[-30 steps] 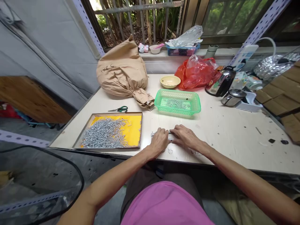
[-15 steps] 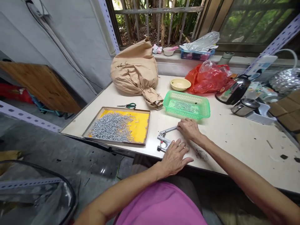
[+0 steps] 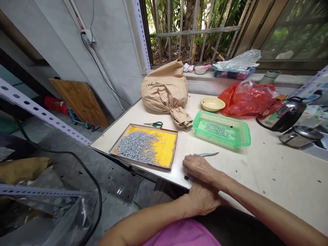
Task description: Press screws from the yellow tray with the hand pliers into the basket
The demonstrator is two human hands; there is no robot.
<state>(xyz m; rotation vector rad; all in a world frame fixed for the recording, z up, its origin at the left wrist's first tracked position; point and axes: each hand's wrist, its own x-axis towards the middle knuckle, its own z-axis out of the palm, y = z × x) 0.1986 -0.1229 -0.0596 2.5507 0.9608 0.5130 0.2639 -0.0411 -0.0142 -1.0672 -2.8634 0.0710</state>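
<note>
Head view: grey tool [image 3: 208,154] partly under right fingers [image 3: 189,162]

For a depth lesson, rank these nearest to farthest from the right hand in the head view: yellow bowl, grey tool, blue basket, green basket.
1. Grey tool: partly hidden by the right hand.
2. Green basket: ahead, rightward.
3. Yellow bowl: behind that basket.
4. Blue basket: on the windowsill.

Grey tool [image 3: 209,154] mostly, left hand [image 3: 205,199] partly, out of sight behind right hand [image 3: 199,166].
</note>
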